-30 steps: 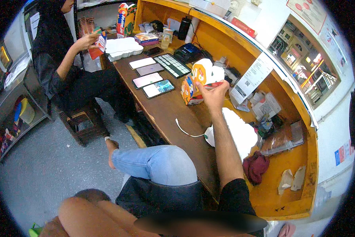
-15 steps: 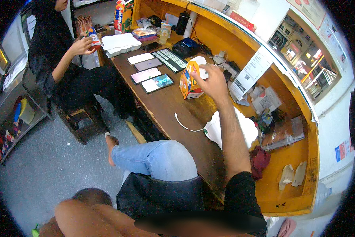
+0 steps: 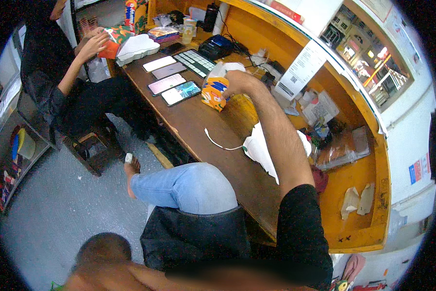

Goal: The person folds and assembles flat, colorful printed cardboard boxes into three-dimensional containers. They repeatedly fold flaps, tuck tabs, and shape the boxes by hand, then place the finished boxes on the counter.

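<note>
My right hand [image 3: 235, 82] reaches across the brown desk [image 3: 189, 128] and is closed on the right side of a small orange carton [image 3: 213, 93] with blue and white patterning. The carton hides some of the fingertips. Something whitish sticks up at its top. Right beside the carton lies a phone [image 3: 181, 93] with a lit screen. Below my right forearm is a white foam container [image 3: 260, 149], partly covered by the arm. A bare arm [image 3: 126, 274] crosses the lower edge, but my left hand does not show.
Several phones lie in a row by a white-keyed keypad [image 3: 194, 63]. A white cable [image 3: 218, 144] runs to the foam container. At far left a seated co-worker's hands [image 3: 93, 46] hold a red and green patterned packet [image 3: 117, 36] beside another foam container [image 3: 138, 48]. My jeans-clad knee [image 3: 206, 186] meets the desk edge.
My right hand has come down from above the carton onto its side, and the carton has turned and sits closer to the phone. The co-worker now handles a patterned packet. The view has shifted.
</note>
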Tool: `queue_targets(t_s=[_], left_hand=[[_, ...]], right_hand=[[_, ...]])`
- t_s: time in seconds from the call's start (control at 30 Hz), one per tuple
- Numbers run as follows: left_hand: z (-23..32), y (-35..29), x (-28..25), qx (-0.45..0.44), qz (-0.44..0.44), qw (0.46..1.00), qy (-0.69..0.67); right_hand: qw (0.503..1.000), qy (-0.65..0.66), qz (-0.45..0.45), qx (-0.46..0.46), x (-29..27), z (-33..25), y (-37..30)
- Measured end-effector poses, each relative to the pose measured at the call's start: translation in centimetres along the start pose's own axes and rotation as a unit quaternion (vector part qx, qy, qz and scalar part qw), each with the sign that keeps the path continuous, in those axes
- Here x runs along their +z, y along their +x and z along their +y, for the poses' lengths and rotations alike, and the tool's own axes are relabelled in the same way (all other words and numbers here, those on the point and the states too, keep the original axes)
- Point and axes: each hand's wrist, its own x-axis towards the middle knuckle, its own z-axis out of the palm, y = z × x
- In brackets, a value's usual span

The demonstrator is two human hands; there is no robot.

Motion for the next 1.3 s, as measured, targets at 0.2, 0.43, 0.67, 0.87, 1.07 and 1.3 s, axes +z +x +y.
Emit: queue_targets(t_s=[0.2, 0.43, 0.67, 0.87, 1.07, 1.3], left_hand=[[0.1, -0.3, 0.0, -0.018, -0.015, 0.999, -0.023], [1.6, -2.0, 1.3, -0.046, -0.007, 0.998, -0.043], [0.6, -2.3, 0.9, -0.072, -0.024, 0.997, -0.020], [-0.5, -2.8, 1.4, -0.101, -0.043, 0.994, -0.012], [0.2, -3.8, 2.3, -0.154, -0.049, 0.987, -0.020], [-0.6, -2.9, 2.7, -0.181, -0.081, 0.979, -0.039]], right_hand=[[0.916, 0.029, 0.393, -0.073, 2.4, 1.4, -4.6], [0.825, 0.243, 0.511, -0.006, 2.8, 2.5, -13.7], [0.903, 0.296, 0.281, 0.135, 12.9, 5.6, -19.5], [0.947, 0.259, 0.133, 0.133, 18.3, 4.8, -17.9], [0.972, 0.180, 0.065, 0.136, 19.2, 3.7, -17.0], [0.976, 0.163, 0.076, 0.125, 19.1, 4.1, -17.6]])
